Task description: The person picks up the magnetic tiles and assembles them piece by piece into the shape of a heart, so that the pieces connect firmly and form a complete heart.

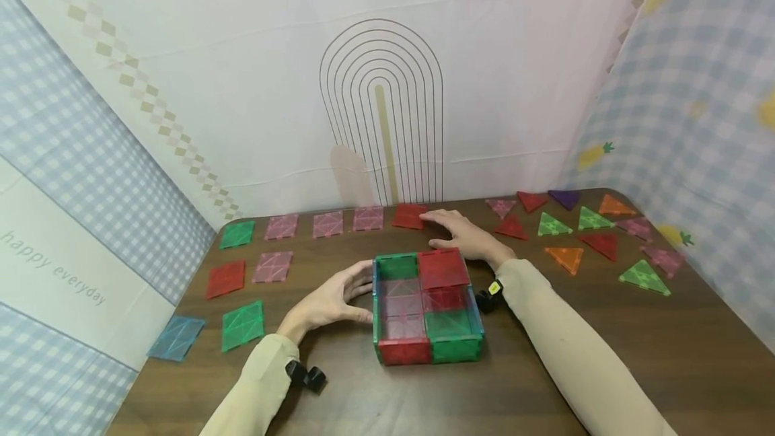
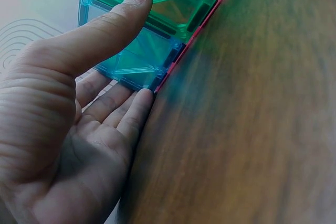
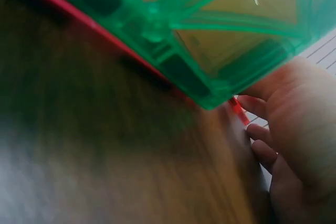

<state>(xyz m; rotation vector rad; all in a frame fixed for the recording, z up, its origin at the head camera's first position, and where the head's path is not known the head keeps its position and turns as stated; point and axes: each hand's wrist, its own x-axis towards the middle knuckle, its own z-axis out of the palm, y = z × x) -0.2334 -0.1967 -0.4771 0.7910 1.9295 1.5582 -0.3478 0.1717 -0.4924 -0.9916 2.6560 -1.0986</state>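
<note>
A low box [image 1: 404,353] built of see-through red, green, pink and blue magnetic tiles stands on the table, with a red tile [image 1: 444,269] over its far right corner. At its left wall is my left hand [image 1: 334,298], thumb apart from the fairly straight fingers. In the left wrist view the thumb lies along the tiled wall and the fingertips are by a blue tile [image 2: 137,61]. My right hand [image 1: 469,235] reaches behind the box, its fingertips at the right edge of a red square tile [image 1: 408,216]. The box's green wall [image 3: 236,35] partly hides that hand in the right wrist view.
Several square tiles lie at the left and back, among them a blue one [image 1: 177,339], a green one [image 1: 243,325] and a pink one [image 1: 272,266]. Triangular tiles, such as an orange one [image 1: 564,259], are spread at the right. Printed cloth [image 1: 266,86] hangs behind the table.
</note>
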